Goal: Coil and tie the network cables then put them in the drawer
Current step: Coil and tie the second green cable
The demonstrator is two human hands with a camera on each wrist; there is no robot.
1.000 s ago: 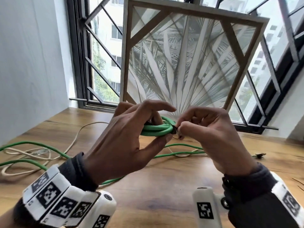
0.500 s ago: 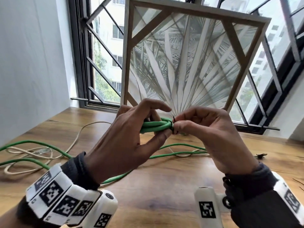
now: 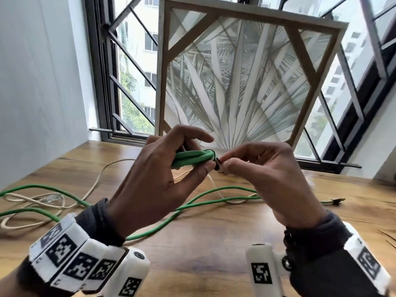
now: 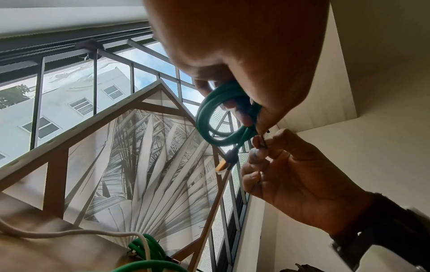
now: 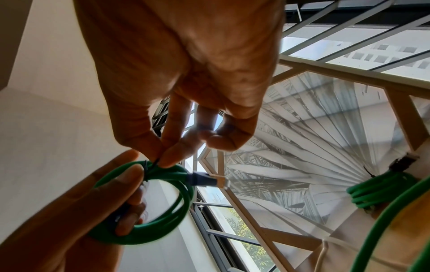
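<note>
Our left hand (image 3: 150,189) grips the green coil (image 3: 192,160) above the desk (image 3: 214,243) — fingers curled round its loops. Our right hand (image 3: 274,183) pinches a thin black tie (image 3: 216,166) at the coil's end. More green cable (image 3: 192,204) and a cream one (image 3: 32,202) lie loose below — uncoiled.

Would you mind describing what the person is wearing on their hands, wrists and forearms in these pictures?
Both hands are bare: left hand, right hand. Each forearm has a dark sleeve ending at the wrist. Over each sleeve sits a white wristband of padded segments printed with black-and-white square markers. A white rounded camera pod, also bearing a marker, is mounted at each wrist.
</note>
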